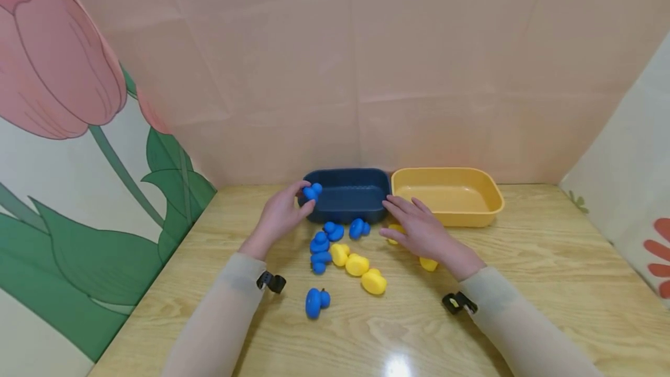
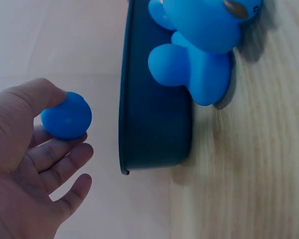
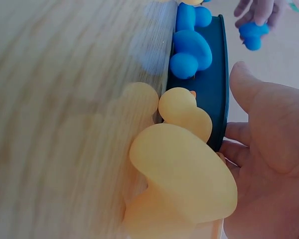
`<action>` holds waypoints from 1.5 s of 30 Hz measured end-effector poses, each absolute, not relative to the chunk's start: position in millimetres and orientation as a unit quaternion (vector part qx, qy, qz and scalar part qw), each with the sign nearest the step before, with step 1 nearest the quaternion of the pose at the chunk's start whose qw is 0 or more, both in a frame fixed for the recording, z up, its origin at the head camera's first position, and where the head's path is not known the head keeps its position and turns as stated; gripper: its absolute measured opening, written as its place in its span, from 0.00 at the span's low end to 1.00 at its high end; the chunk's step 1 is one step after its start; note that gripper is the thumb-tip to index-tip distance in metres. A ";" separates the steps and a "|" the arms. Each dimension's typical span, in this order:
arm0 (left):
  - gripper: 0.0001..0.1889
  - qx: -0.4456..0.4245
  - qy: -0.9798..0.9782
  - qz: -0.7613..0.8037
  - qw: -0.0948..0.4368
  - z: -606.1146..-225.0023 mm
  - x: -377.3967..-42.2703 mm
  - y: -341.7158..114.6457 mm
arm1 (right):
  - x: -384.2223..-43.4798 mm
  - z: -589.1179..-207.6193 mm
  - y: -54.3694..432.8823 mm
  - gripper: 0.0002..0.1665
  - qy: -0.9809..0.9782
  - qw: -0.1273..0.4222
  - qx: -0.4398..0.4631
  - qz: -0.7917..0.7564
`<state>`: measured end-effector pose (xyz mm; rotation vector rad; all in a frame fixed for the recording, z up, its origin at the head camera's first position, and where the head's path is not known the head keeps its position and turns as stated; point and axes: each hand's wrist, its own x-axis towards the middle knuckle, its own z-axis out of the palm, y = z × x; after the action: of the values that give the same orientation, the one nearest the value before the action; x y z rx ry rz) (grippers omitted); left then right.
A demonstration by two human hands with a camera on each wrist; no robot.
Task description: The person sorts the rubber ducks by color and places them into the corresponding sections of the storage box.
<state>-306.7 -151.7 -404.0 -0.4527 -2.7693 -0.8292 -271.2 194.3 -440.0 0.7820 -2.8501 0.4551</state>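
Observation:
My left hand [image 1: 281, 212] pinches a blue toy duck [image 1: 312, 192] between thumb and fingers, over the left end of the navy bin [image 1: 348, 214]. In the left wrist view that duck [image 2: 67, 119] shows its rounded underside, and the lower fingers are spread away from it. My right hand [image 1: 423, 233] reaches over the yellow ducks, its fingers extended and holding nothing. Its fingertips lie at the navy bin's right front corner, beside the yellow bin [image 1: 455, 220]. Under this hand, a yellow duck [image 1: 428, 263] is partly hidden; the right wrist view shows a large yellow duck [image 3: 182, 174] close by.
Several blue ducks [image 1: 320, 242] sit in front of the navy bin, and a row of yellow ducks [image 1: 357, 265] slants toward me. One blue duck [image 1: 313, 303] lies nearer, on the wooden table [image 1: 235, 330]. A pink backdrop [image 1: 356, 74] rises behind both bins.

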 end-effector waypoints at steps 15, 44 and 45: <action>0.28 -0.144 -0.952 -0.253 0.092 -403.5 -344.7 -133.2 | -274.3 -443.6 195.2 0.45 -0.951 0.075 0.256 0.154; 0.26 -0.104 -0.970 -0.204 0.086 -425.1 -379.8 -118.9 | -270.8 -441.2 192.4 0.45 -0.949 0.083 0.263 0.150; 0.26 -0.103 -0.970 -0.203 0.086 -425.0 -379.7 -118.9 | -271.2 -441.6 192.6 0.45 -0.949 0.084 0.263 0.150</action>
<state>-379.7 -118.9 -425.0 -0.3069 -2.8908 -0.6041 -271.2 192.6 -441.6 0.7853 -2.8336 0.4464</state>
